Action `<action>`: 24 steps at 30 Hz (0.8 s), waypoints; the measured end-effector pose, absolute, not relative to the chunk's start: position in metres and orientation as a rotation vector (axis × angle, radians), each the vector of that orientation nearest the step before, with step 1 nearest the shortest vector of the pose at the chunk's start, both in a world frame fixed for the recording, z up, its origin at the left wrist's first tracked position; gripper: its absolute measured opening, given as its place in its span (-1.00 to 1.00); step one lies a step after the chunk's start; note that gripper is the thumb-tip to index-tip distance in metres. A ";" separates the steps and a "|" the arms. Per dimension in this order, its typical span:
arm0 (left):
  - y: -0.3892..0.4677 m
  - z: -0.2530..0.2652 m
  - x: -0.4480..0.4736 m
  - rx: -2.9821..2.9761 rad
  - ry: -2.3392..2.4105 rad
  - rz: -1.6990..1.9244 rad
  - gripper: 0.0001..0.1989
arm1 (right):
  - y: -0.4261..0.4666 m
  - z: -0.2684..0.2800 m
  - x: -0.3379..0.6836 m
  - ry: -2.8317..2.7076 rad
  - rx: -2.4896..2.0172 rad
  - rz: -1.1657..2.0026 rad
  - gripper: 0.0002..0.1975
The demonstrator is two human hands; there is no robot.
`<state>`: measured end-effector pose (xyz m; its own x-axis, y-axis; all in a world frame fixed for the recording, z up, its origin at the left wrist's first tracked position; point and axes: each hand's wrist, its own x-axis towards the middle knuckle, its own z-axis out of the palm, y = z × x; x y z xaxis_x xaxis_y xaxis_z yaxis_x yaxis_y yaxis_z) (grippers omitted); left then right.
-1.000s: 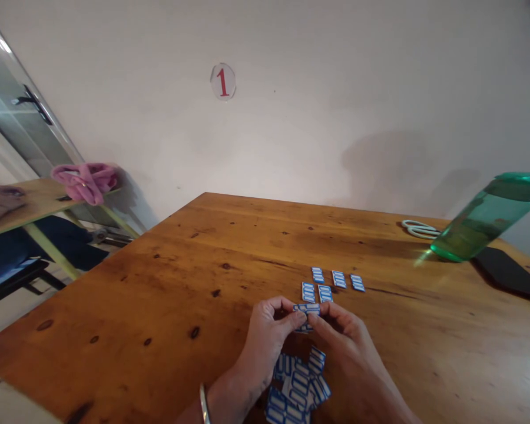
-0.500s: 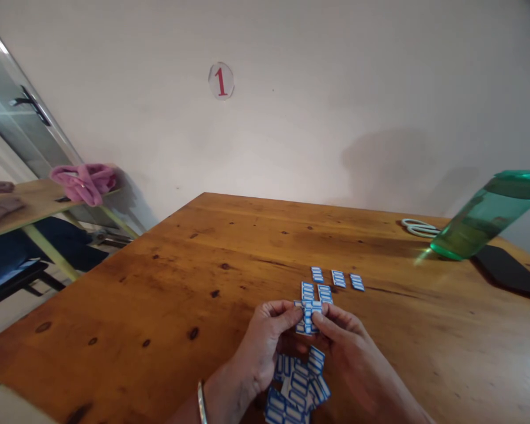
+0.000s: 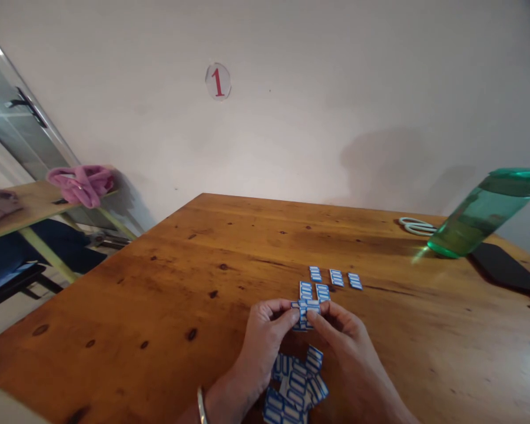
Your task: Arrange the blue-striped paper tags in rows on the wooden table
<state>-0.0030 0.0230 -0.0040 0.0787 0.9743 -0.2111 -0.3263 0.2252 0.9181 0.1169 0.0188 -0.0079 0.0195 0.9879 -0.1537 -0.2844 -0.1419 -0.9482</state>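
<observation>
The left hand (image 3: 265, 330) and right hand (image 3: 347, 338) are pinching little blue-and-white cards (image 3: 310, 307) over the wooden table (image 3: 168, 294), and a messy pile (image 3: 295, 386) of more is lying between the arms.

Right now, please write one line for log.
left hand: pinching blue-white cards | right hand: pinching cards | card pile: on table
</observation>
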 end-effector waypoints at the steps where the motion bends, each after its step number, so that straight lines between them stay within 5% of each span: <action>1: 0.023 -0.004 -0.003 0.819 1.022 1.151 -0.85 | 0.019 -0.007 0.117 -0.891 -1.125 1.401 -0.72; 24: 0.026 -0.009 -0.002 0.822 0.993 1.142 -0.83 | 0.022 -0.011 0.118 -1.084 -1.226 1.129 -0.69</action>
<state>-0.0021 0.0258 -0.0090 0.1116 0.9722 -0.2060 -0.3384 0.2321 0.9119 0.1179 0.0225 -0.0115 0.1293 0.9916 0.0061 -0.0464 0.0122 -0.9988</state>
